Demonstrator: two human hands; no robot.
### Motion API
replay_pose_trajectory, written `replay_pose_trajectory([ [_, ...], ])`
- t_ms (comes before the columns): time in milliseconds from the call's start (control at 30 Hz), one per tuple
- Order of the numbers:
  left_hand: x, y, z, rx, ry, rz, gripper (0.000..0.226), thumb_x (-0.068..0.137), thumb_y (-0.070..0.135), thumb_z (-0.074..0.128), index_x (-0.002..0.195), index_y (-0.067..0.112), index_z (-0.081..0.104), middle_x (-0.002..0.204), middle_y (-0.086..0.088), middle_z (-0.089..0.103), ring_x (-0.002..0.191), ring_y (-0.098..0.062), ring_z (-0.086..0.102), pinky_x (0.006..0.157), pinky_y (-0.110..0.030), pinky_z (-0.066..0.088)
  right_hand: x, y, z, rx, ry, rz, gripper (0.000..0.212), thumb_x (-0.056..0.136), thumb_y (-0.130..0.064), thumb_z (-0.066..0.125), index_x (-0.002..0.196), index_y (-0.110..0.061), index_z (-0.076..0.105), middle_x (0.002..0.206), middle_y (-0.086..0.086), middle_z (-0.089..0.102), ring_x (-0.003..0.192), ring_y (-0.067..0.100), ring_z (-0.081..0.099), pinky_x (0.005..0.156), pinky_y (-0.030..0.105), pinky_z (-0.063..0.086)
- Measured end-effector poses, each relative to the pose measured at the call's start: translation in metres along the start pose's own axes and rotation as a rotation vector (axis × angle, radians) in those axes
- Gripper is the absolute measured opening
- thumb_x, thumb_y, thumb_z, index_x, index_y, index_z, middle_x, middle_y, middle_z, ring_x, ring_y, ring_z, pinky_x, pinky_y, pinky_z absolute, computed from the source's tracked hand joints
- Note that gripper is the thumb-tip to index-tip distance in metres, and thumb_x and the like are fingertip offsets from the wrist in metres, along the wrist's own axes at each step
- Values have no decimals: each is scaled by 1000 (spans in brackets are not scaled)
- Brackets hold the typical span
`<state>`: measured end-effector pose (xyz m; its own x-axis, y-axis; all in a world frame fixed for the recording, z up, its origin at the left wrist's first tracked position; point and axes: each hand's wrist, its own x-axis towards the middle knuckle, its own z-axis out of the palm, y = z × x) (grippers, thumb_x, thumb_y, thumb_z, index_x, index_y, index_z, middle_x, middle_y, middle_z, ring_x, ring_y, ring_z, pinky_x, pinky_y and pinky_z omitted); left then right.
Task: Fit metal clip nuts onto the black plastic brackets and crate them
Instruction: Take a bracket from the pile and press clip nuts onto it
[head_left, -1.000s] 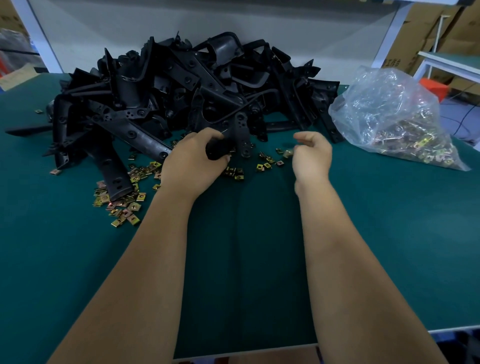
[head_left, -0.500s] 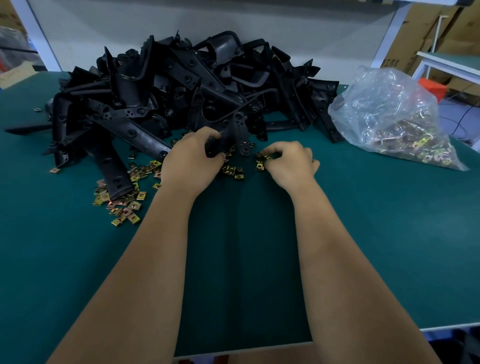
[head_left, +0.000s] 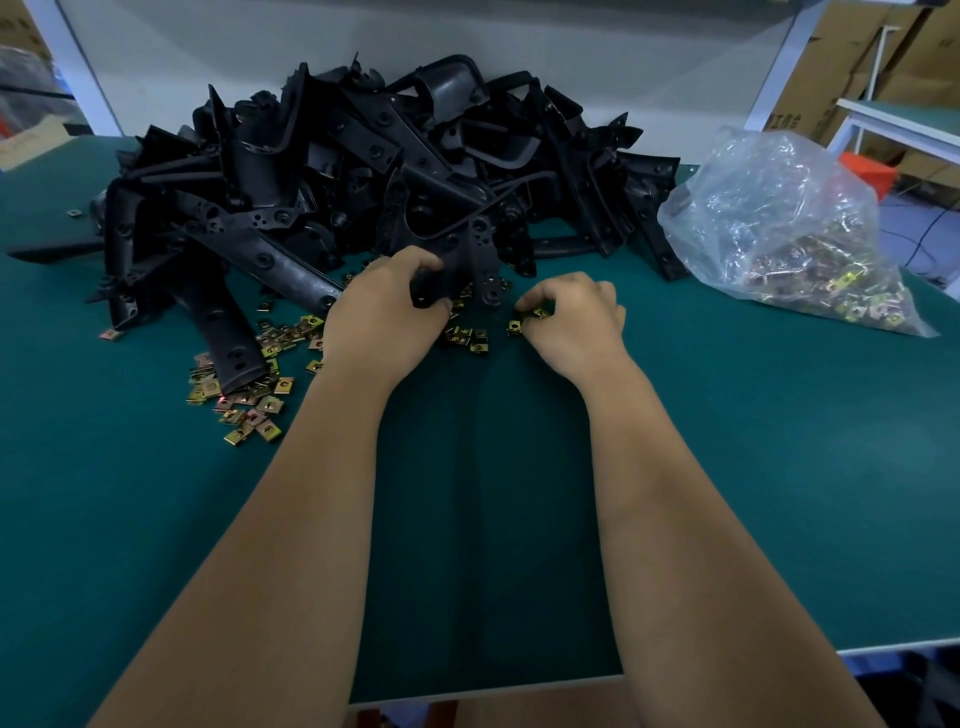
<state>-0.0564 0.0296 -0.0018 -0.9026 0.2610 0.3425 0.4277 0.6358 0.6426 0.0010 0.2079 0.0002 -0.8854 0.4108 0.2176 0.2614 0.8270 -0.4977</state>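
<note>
While the left hand (head_left: 387, 317) clamps a black bracket (head_left: 467, 260), the right hand (head_left: 571, 317) pinches a clip nut (head_left: 537, 313) off the surface (head_left: 727, 467); fitting it probably comes next.

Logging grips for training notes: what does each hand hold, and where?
Left hand grips a black bracket at its lower end; right hand pinches a clip nut by its edge.

We see a green-topped table (head_left: 779, 493) with a pale front edge, backed by a white wall panel (head_left: 623, 62) between white posts. Right side – stacked cardboard boxes (head_left: 841, 57), a second white-framed table (head_left: 904, 122), an orange bin (head_left: 867, 169) – dim, bluish light overall.
</note>
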Motion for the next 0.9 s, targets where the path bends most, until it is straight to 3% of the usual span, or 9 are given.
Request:
replay_pose_trajectory([
  [133,-1,1,-1,-20,53,14,34,89,33,66,122,36,58,123,8,61,112,-14,57,77,-28,40,0,0,2,18,74,-50,14,87,-17,66,97,-25,70,119,-1,60,118,25,43,91,29,30],
  [233,-2,2,-1,-29,86,16,34,89,32,67,122,36,59,123,7,61,111,-13,56,76,-27,38,-1,-7,-2,441,118,-12,17,87,-7,68,81,-22,63,83,-8,64,83,5,59,79,25,44],
  [300,-2,2,-1,-33,92,19,34,89,32,67,122,35,59,123,7,61,110,-14,56,75,-27,39,-3,-13,-6,768,115,36,21,87,-2,68,87,-22,64,74,-10,64,71,-3,61,73,18,48],
  [367,-2,2,-1,-31,92,23,34,89,32,67,122,35,59,123,7,60,110,-14,56,75,-27,39,-3,-16,-6,959,85,70,20,88,-3,69,97,-21,67,82,-7,70,79,-2,65,77,14,51],
  [433,-1,2,-1,-28,94,23,34,89,32,67,122,36,59,123,8,60,109,-13,56,73,-26,38,-4,-18,-7,1067,67,92,17,88,-4,69,95,-19,71,85,-6,72,82,0,66,76,13,50],
  [600,-1,1,0,-15,108,35,33,88,32,67,120,37,59,121,10,60,109,-11,56,68,-22,35,-7,-20,-9,1263,19,79,14,92,-8,65,93,-22,71,85,-5,69,83,10,63,74,23,50],
  [700,-2,2,0,-14,119,51,32,88,31,67,119,36,59,119,9,61,107,-13,57,72,-26,38,-7,-21,-11,1356,21,82,14,94,-4,61,96,-16,69,82,0,69,76,11,65,70,22,51],
  [900,-4,5,1,-19,144,96,32,87,29,68,118,34,60,109,15,55,106,-11,55,75,-26,38,-7,-25,-10,1416,61,80,16,94,5,56,96,-5,69,90,6,70,81,11,67,79,21,54],
])
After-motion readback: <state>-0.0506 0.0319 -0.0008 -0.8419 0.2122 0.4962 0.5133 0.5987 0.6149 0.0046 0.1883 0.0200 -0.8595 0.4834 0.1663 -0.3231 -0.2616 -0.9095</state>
